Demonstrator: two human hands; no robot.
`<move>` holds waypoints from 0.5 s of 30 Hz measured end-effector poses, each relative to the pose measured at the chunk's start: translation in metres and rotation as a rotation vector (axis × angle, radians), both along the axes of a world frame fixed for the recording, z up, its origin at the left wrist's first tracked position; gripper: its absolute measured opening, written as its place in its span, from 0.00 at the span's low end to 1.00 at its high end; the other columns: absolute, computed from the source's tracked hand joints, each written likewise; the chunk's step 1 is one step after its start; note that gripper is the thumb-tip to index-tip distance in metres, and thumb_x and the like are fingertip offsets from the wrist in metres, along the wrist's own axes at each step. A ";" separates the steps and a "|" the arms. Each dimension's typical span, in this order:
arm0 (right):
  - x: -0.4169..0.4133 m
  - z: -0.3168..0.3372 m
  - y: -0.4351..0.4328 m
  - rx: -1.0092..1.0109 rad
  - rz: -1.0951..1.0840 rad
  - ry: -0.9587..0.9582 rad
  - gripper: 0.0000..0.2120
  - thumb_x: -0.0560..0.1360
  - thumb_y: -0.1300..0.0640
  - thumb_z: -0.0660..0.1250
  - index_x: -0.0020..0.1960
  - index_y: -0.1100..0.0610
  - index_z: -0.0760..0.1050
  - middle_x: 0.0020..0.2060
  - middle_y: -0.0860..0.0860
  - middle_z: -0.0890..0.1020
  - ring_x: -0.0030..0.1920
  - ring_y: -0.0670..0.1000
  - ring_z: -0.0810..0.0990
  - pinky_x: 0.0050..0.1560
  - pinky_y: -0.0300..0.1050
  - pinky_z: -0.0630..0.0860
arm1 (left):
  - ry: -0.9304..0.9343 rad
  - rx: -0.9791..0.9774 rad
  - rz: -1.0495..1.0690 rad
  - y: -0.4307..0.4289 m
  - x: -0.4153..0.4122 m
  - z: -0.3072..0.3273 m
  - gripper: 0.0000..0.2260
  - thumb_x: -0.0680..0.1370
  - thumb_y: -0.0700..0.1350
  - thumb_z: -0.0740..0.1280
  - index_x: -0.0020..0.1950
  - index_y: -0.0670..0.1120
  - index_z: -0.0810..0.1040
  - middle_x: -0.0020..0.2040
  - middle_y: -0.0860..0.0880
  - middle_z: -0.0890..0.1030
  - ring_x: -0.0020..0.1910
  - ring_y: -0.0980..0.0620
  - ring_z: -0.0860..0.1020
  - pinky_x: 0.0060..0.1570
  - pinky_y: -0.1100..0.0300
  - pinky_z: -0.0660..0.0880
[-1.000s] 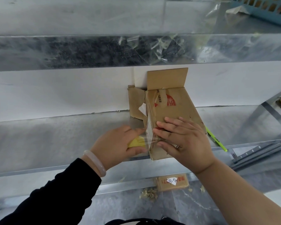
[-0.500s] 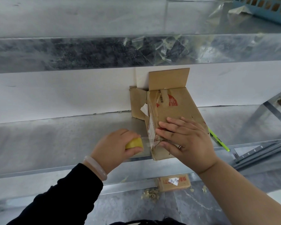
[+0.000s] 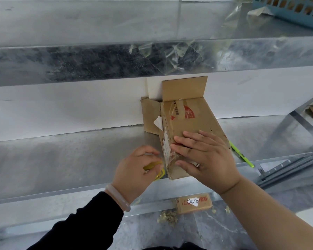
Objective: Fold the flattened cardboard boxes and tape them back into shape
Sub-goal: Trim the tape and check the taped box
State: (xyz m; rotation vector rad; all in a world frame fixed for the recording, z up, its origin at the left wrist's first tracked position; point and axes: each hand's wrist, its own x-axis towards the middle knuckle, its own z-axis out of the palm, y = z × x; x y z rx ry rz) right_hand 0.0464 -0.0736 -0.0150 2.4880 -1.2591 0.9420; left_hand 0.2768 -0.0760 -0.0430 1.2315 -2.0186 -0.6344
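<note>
A brown cardboard box [image 3: 190, 116] with a red mark and old tape lies on the metal shelf [image 3: 61, 156], its far flaps open against the white wall. My right hand [image 3: 204, 157] lies flat on the box's near end, pressing it down. My left hand [image 3: 135, 170] is just left of the box's near corner and grips a yellow tape roll [image 3: 154, 168], which looks blurred. Clear tape [image 3: 170, 157] wrinkles over the box's near left edge between both hands.
A green pen [image 3: 240, 154] lies on the shelf right of the box. A small taped cardboard box [image 3: 193, 203] and paper shreds [image 3: 167, 216] sit on the floor below. Crumpled clear tape [image 3: 170, 53] hangs on the upper shelf edge; a blue basket [image 3: 294, 9] stands top right.
My left hand with the yellow roll pulled a little away from the box, then came back down by its near corner. My right hand stayed pressed on the box.
</note>
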 end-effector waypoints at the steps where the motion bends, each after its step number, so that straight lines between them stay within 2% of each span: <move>1: -0.001 0.000 0.000 -0.004 0.003 0.017 0.15 0.75 0.45 0.72 0.60 0.47 0.82 0.61 0.44 0.81 0.64 0.47 0.78 0.62 0.55 0.75 | 0.011 -0.003 0.014 -0.001 -0.003 0.000 0.14 0.73 0.56 0.63 0.46 0.50 0.85 0.51 0.63 0.76 0.47 0.61 0.77 0.46 0.56 0.77; 6: -0.003 -0.001 0.000 -0.010 0.009 0.039 0.16 0.76 0.45 0.71 0.62 0.47 0.81 0.62 0.44 0.80 0.65 0.47 0.77 0.61 0.55 0.75 | -0.040 -0.044 0.018 -0.005 -0.010 -0.001 0.13 0.75 0.54 0.62 0.45 0.50 0.84 0.48 0.65 0.76 0.46 0.59 0.78 0.46 0.56 0.77; 9: -0.003 -0.001 -0.001 -0.010 0.005 0.023 0.16 0.75 0.45 0.71 0.61 0.47 0.81 0.62 0.44 0.80 0.65 0.47 0.77 0.61 0.55 0.75 | -0.053 -0.060 0.060 -0.005 -0.009 -0.003 0.14 0.75 0.56 0.62 0.48 0.51 0.84 0.50 0.63 0.77 0.48 0.62 0.77 0.48 0.61 0.76; 13: -0.004 -0.001 -0.001 -0.003 -0.001 0.015 0.16 0.75 0.45 0.71 0.61 0.47 0.81 0.62 0.44 0.80 0.65 0.47 0.77 0.61 0.55 0.75 | -0.059 -0.018 0.069 -0.002 -0.007 -0.003 0.19 0.73 0.61 0.61 0.52 0.53 0.84 0.52 0.64 0.77 0.51 0.64 0.75 0.51 0.73 0.70; 15: -0.005 -0.001 0.000 0.002 -0.004 0.034 0.16 0.76 0.44 0.70 0.62 0.46 0.81 0.63 0.43 0.80 0.66 0.47 0.76 0.63 0.54 0.74 | -0.072 -0.018 0.054 -0.001 -0.008 -0.003 0.20 0.72 0.62 0.61 0.53 0.53 0.84 0.52 0.64 0.76 0.50 0.64 0.75 0.50 0.72 0.70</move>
